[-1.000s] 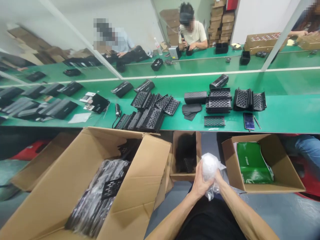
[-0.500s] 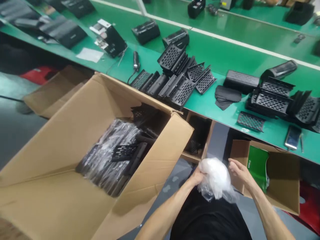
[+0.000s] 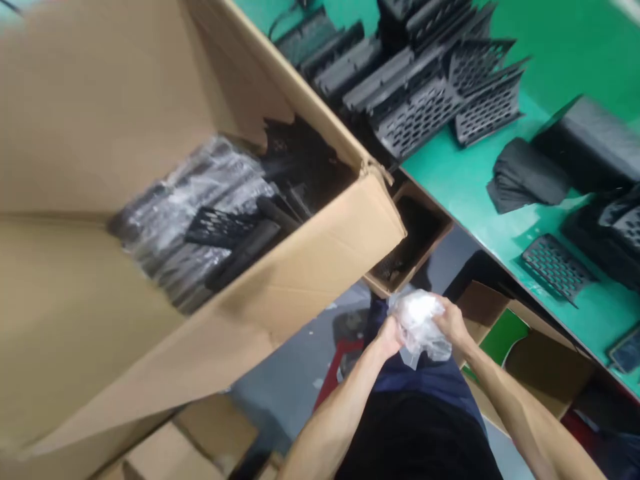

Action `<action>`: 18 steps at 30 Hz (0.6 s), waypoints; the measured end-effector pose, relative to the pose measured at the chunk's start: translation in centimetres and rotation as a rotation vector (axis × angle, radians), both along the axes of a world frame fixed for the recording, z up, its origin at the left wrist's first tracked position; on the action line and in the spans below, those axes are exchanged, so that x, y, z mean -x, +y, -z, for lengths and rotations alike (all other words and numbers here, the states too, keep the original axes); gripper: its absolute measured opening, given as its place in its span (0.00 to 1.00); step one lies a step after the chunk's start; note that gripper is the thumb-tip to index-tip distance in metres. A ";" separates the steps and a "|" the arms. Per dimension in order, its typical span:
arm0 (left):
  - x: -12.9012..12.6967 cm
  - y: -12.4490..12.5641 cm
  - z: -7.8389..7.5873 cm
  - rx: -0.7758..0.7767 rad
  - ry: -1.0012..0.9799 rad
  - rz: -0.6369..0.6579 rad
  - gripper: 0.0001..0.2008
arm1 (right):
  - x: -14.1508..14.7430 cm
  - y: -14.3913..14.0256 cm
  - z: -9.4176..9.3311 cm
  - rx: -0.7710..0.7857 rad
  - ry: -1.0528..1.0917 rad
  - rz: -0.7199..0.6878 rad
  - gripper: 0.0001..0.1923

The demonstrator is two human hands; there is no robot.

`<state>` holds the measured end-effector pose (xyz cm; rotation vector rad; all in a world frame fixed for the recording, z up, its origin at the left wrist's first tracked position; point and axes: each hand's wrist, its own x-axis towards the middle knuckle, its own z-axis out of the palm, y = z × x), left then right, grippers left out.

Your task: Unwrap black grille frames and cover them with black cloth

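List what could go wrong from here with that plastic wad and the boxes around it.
Both hands, left hand and right hand, squeeze the crumpled plastic bag over the floor; loose film could slip out and drop. The big cardboard box stands close beside the left arm, so an elbow swing might knock its flap.

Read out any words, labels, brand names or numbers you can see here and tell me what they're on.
No text can be read in this view.
Green bag in the small cardboard box: any print is blurred or hidden.
Large cardboard box: no markings show.
Crumpled clear plastic bag in both hands: no print.
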<state>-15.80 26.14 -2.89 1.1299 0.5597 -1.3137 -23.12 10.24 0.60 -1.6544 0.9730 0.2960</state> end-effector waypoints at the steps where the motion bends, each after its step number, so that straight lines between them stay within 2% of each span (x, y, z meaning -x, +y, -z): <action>1: 0.8 -0.4 0.7 0.031 0.079 -0.062 0.18 | -0.1 -0.9 1.6 0.025 0.012 -0.044 0.30; 3: 2.4 -1.3 2.4 0.110 0.202 -0.224 0.21 | 0.1 -1.8 5.0 0.038 0.039 -0.129 0.31; 5: 4.1 -2.2 4.5 0.079 0.198 -0.352 0.24 | 0.8 -1.9 8.3 0.016 0.078 -0.195 0.34; 9: 7.2 -3.2 10.0 -0.258 -0.004 -0.404 0.25 | 3.8 -0.9 13.3 -0.106 0.153 -0.267 0.47; 12: 8.8 -3.2 14.1 -0.471 -0.230 -0.348 0.21 | 6.2 -0.5 15.6 -0.192 0.191 -0.249 0.50; 14: 9.7 -3.7 16.2 -0.518 -0.407 -0.240 0.17 | 7.3 -0.4 17.1 -0.234 0.202 -0.124 0.47; 16: 10.6 -4.9 17.6 -0.438 -0.534 -0.109 0.16 | 7.7 -0.7 18.8 -0.212 0.198 0.046 0.41; 18: 11.6 -6.4 18.2 -0.293 -0.626 0.025 0.21 | 7.4 -2.2 20.3 -0.115 0.203 0.164 0.34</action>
